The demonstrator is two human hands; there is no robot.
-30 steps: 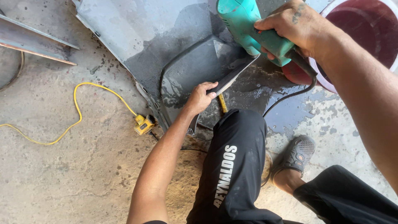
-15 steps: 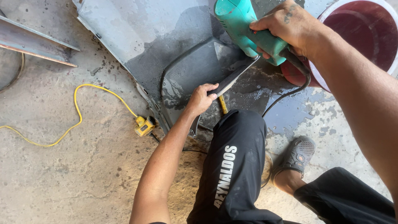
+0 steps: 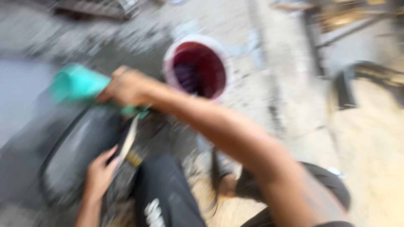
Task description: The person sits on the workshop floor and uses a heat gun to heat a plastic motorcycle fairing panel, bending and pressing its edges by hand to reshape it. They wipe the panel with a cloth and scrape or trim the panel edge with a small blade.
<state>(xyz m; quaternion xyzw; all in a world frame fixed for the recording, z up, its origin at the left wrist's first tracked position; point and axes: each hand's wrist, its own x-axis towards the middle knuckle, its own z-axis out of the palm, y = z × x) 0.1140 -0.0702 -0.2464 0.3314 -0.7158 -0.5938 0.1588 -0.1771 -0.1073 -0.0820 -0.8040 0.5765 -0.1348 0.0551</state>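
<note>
At lower left, the left hand (image 3: 99, 174) closes its fingers on a thin pale blade-like strip (image 3: 127, 142) over the dark grey panel (image 3: 71, 151). Above, the right hand (image 3: 126, 87) grips a teal plastic power tool (image 3: 73, 84) — a slip could nick the fingers. Beyond — a white bucket with dark red inside (image 3: 198, 67).
</note>
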